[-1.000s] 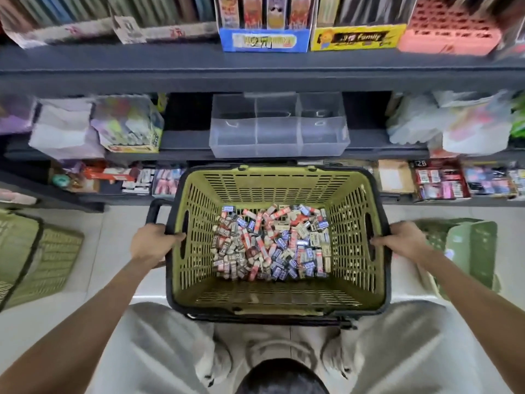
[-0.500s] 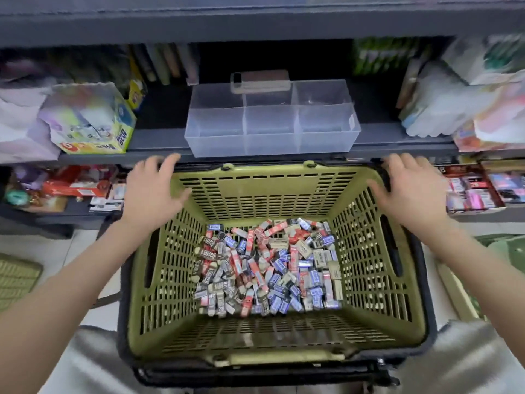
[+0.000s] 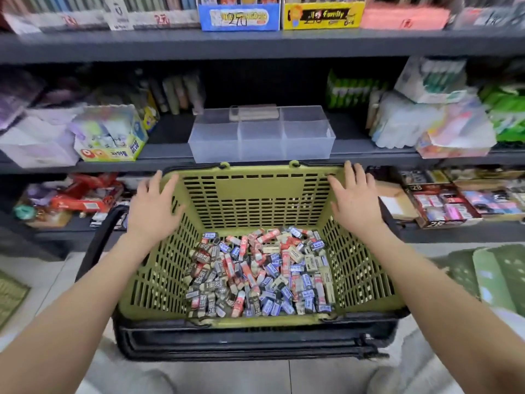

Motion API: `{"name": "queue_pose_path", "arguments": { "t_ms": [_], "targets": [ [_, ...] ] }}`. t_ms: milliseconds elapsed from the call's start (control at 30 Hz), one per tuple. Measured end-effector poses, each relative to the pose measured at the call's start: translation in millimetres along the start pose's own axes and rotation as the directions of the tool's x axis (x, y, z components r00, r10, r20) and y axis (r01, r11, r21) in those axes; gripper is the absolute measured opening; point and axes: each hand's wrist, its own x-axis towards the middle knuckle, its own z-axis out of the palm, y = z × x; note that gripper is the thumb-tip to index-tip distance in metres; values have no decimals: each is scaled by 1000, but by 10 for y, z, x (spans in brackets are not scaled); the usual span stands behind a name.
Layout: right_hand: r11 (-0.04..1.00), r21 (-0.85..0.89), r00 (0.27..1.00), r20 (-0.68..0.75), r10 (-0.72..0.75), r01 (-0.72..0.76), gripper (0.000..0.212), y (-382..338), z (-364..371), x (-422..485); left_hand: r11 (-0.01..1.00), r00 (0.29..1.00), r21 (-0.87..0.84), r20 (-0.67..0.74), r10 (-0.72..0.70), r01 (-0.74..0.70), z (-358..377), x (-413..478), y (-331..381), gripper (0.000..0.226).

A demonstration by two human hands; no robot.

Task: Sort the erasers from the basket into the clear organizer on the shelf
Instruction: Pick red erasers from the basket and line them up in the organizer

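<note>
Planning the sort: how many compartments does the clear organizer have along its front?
3: left compartment, middle compartment, right compartment, side by side across the clear organizer on the shelf. A back row seems to lie behind; its divisions are unclear.

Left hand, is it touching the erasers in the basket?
Apart. The head view shows the left hand open, up by the left wall of the basket, with bare green mesh between it and the erasers.

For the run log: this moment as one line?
left hand: open, at far-left rim of basket | right hand: open, at far-right rim | erasers: piled in basket | clear organizer: on shelf, no erasers seen
</note>
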Motion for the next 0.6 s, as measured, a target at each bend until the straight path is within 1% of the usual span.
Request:
{"name": "queue_pose_path", "arguments": {
  "t_ms": [133,200,267,300,367,400,433,467,500,533,600],
  "targets": [
    [999,-29,999,16,41,-40,54,-66,-16,-58,1000,1000,-24,2,-19,19,12,-147,-85,71],
    [997,-40,998,10,69,-69,51,-79,-5,-64,1000,1000,11,14,-25,25,36,-134,-66,71],
    [994,-76,997,-22,72,-73,47,-113,-6,-48,999,1000,44,3,-14,14,78,-73,-29,70],
    [996,-78,998,-46,49,-53,45,-147,-9,-17,999,1000,42,-18,5,-5,99,-10,-5,69],
    [996,-61,992,-100,-72,66,34,-265,-44,79,997,996,30,-64,68,-66,127,188,54,66],
    [984,-34,975,-140,-175,172,27,-341,-47,141,994,990,33,-81,111,-109,142,312,80,63],
    [953,19,940,-171,-295,302,20,-428,-39,211,987,983,35,-93,157,-155,152,441,107,60],
    [896,75,889,-187,-418,437,16,-519,-3,284,980,975,25,-98,199,-197,161,562,134,57],
    [830,129,838,-152,-525,543,14,-622,37,351,973,968,-3,-99,229,-230,164,663,167,58],
    [773,179,792,-90,-604,609,12,-727,90,398,964,961,-49,-111,253,-260,172,743,203,60],
    [704,330,737,37,-675,629,2,-917,240,468,939,942,-144,-177,287,-313,195,851,283,55]
  ]
}}
